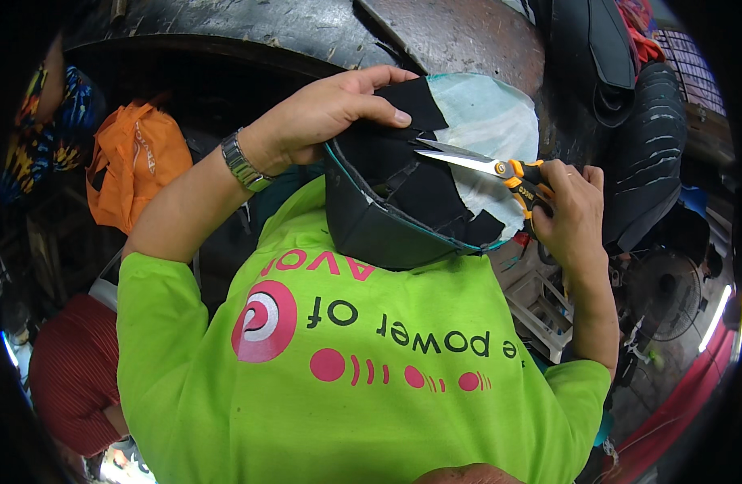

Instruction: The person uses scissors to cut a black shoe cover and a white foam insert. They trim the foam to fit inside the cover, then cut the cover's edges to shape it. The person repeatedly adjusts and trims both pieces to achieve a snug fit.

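Black sewn cover (387, 235) sits between the two hands, near 1 o'clock in the view, and the step appears to be trimming its inner layers, with the scissors (506, 168) parted and their tips pointing toward 9 o'clock over the black lining. At the cover's 10 o'clock, the left hand (346, 105) pinches a black fabric flap (419, 103); toward 3 o'clock, the right hand (571, 208) grasps the scissors by their yellow-and-black handles. Next probably calls for steady tension and a cut clear of the left thumb.
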`<action>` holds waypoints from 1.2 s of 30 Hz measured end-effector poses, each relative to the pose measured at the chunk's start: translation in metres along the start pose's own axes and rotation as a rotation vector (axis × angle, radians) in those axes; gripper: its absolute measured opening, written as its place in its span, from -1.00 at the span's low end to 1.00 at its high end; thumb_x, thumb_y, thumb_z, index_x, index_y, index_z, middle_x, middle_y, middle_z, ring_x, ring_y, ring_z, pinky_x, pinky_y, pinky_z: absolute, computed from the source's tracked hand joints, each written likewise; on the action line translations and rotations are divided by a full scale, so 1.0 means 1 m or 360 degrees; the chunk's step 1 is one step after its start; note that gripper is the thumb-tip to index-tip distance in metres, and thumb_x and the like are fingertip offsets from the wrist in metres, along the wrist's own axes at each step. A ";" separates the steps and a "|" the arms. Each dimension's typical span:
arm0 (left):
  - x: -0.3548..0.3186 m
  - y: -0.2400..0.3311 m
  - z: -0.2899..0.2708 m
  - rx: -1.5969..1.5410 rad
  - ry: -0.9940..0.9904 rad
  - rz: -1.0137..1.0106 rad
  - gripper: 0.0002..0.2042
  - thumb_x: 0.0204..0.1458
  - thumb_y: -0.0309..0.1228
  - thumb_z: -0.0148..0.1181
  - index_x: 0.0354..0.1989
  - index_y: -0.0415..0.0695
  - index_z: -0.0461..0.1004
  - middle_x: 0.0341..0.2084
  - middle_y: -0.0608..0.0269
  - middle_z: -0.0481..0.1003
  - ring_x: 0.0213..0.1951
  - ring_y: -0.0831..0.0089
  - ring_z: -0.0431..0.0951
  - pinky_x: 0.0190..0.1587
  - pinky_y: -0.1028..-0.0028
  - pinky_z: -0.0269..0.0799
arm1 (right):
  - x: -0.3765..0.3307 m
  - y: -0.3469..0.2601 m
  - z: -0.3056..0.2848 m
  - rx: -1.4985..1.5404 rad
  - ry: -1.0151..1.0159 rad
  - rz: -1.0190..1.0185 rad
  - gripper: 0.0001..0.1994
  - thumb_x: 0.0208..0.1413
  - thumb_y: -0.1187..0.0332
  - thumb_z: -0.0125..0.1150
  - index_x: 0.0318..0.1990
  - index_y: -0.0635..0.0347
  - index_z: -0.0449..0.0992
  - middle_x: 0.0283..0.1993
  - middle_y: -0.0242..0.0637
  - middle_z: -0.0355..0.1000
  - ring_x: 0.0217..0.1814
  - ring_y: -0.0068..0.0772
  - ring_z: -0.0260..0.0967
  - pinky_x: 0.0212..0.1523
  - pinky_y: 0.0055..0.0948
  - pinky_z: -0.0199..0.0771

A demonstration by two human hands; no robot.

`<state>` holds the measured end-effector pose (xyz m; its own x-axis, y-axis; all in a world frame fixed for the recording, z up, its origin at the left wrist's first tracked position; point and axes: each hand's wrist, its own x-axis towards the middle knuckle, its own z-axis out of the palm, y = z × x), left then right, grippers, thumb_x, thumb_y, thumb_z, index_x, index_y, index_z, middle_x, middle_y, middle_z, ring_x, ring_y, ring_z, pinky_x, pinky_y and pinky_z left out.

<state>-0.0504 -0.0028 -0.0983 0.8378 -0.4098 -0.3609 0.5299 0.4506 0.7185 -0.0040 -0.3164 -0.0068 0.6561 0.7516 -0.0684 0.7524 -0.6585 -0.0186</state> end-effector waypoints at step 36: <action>0.056 0.048 -0.032 0.0724 0.0248 0.0895 -0.59 0.14 -0.56 0.16 0.18 -0.24 0.31 -0.01 0.20 0.50 -0.04 0.50 0.52 0.03 0.52 0.47 | 0.016 0.010 0.038 0.1979 0.0604 0.0913 -0.75 0.01 0.47 0.45 -0.35 0.13 0.39 -0.51 -0.57 0.36 -0.53 -0.81 0.24 -0.52 -0.73 0.18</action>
<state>0.0259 0.0212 -0.1024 0.9936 -0.0811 0.0785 -0.0636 0.1718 0.9831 0.0118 -0.3122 -0.0456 0.9731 0.2064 -0.1024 -0.0301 -0.3264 -0.9447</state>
